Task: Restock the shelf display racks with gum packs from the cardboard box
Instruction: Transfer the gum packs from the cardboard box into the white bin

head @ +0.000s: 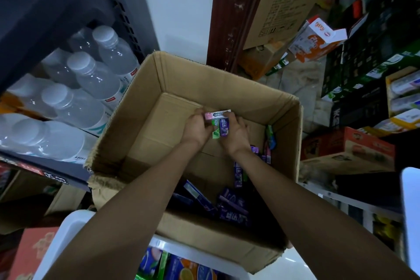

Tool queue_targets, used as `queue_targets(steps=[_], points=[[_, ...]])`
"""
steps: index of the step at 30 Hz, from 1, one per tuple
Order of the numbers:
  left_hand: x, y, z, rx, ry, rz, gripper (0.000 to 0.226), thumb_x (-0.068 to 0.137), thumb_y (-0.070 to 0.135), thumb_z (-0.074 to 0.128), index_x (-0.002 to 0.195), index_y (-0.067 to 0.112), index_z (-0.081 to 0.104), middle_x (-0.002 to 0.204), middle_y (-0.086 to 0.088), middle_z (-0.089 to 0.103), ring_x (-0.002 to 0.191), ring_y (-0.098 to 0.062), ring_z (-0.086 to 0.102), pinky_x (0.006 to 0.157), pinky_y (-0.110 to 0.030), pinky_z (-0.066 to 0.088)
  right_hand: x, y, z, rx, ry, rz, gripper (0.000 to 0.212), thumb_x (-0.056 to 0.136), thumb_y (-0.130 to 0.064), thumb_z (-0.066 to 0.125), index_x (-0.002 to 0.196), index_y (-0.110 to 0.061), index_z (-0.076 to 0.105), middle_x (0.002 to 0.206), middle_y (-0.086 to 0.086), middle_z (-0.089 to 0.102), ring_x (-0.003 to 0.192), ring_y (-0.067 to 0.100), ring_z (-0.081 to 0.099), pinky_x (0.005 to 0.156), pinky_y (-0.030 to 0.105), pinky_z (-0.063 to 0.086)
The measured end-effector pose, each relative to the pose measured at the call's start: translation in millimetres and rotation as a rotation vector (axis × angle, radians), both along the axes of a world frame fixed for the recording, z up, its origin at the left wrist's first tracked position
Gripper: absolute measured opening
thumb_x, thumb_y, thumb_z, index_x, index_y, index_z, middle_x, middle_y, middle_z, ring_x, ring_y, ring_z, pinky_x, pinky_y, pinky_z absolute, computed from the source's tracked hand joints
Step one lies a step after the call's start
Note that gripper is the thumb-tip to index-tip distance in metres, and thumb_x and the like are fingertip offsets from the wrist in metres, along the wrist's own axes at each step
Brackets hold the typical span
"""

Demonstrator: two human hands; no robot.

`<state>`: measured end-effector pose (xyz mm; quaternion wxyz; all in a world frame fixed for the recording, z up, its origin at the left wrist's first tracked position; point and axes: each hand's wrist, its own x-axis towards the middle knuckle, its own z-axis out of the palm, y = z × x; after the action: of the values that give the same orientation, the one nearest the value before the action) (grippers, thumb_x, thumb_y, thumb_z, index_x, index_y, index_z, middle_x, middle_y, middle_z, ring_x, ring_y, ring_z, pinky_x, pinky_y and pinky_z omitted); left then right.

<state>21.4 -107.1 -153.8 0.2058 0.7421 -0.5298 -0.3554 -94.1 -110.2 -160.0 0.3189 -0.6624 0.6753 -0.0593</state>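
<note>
Both hands are gripping a small bundle of gum packs inside the cardboard box: the left hand is curling its fingers around the bundle from the nine o'clock side, and the right hand is closing on it from three o'clock. Between them a pink gum pack is lying crosswise on top, its long axis running from nine to three o'clock, while a green gum pack and a purple gum pack are standing roughly upright below it, long axes pointing from twelve to six. How many packs are in the bundle is hard to tell, since fingers are covering part of it.

More loose gum packs are lying scattered on the box floor toward five and six o'clock from the grip, close under the right forearm, so the right hand looks the nearer one for the next pickup. The display rack with coloured packs is showing at the bottom edge, at six o'clock from the hands, beyond the near wall of the box; the bundle will probably have to be lifted up and drawn back toward the person over that wall. Water bottles are filling a shelf at nine to ten o'clock.
</note>
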Motion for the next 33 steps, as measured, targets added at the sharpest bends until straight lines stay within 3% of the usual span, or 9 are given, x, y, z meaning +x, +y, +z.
queue_targets(steps=[2,4,7,10,15,20,26,29,33], points=[[-3,-5,-2,0.016,-0.116,-0.044,0.052,0.088,0.015,0.062,0.136,0.009,0.042,0.131,-0.020,0.046,0.120,-0.036,0.045,0.096,-0.034,0.035,-4,-1,0,0.004,-0.061,-0.028,0.053,0.081,-0.012,0.064,0.131,-0.014,0.044,0.128,0.016,0.046,0.117,0.032,0.042,0.091,0.027,0.029],[-4,-9,-7,0.001,-0.309,-0.159,0.043,0.093,0.023,0.053,0.134,0.018,0.044,0.135,-0.013,0.037,0.123,-0.033,0.038,0.099,-0.038,0.033,-4,0,1,0.003,-0.082,-0.056,0.048,0.083,-0.011,0.064,0.129,-0.014,0.047,0.130,0.017,0.044,0.118,0.032,0.041,0.093,0.027,0.032],[0,-15,-7,-0.021,-0.405,-0.244,0.034,0.094,0.017,0.047,0.127,0.015,0.051,0.131,-0.012,0.044,0.121,-0.031,0.042,0.099,-0.040,0.037,-5,0,-1,0.010,-0.017,-0.075,0.049,0.087,-0.021,0.060,0.133,-0.017,0.044,0.134,0.019,0.039,0.121,0.035,0.036,0.098,0.033,0.034],[10,-12,-4,0.027,-0.456,-0.199,0.026,0.094,0.011,0.046,0.118,0.009,0.057,0.121,-0.016,0.057,0.112,-0.035,0.052,0.091,-0.040,0.041,-7,-2,-5,0.047,0.055,-0.068,0.047,0.086,-0.021,0.057,0.132,-0.022,0.048,0.134,0.020,0.042,0.120,0.038,0.034,0.099,0.036,0.034],[15,0,1,0.208,-0.230,-0.008,0.027,0.087,0.021,0.058,0.104,0.001,0.064,0.104,-0.021,0.065,0.102,-0.036,0.059,0.080,-0.035,0.045,-8,-7,0,0.064,0.052,-0.048,0.034,0.085,-0.018,0.057,0.118,-0.012,0.061,0.118,0.021,0.059,0.118,0.038,0.042,0.100,0.036,0.034],[10,17,7,0.367,-0.259,-0.006,0.032,0.085,0.014,0.062,0.114,0.002,0.059,0.119,-0.019,0.059,0.112,-0.033,0.055,0.086,-0.033,0.044,-7,-2,-1,0.035,0.096,0.041,0.030,0.090,-0.009,0.046,0.116,-0.015,0.060,0.118,0.022,0.056,0.108,0.040,0.052,0.090,0.036,0.045],[-1,35,4,0.339,-0.236,0.097,0.040,0.083,0.020,0.069,0.118,0.005,0.058,0.122,-0.015,0.059,0.114,-0.030,0.056,0.091,-0.032,0.044,-4,6,-2,0.003,0.189,0.128,0.038,0.095,-0.006,0.042,0.130,-0.018,0.051,0.131,0.020,0.039,0.116,0.038,0.045,0.098,0.037,0.043],[-6,35,4,0.266,-0.266,0.131,0.031,0.084,0.014,0.064,0.113,0.006,0.060,0.117,-0.016,0.061,0.111,-0.031,0.057,0.089,-0.033,0.045,-3,8,-3,0.000,0.213,0.165,0.039,0.096,-0.005,0.036,0.130,-0.020,0.049,0.128,0.019,0.042,0.112,0.038,0.048,0.096,0.035,0.042],[-4,27,5,0.262,-0.169,0.210,0.030,0.083,0.016,0.066,0.110,0.003,0.060,0.113,-0.020,0.062,0.109,-0.034,0.057,0.090,-0.034,0.043,-6,7,1,-0.001,0.045,0.061,0.032,0.089,-0.002,0.050,0.114,-0.018,0.064,0.113,0.017,0.059,0.099,0.033,0.059,0.084,0.028,0.046]])
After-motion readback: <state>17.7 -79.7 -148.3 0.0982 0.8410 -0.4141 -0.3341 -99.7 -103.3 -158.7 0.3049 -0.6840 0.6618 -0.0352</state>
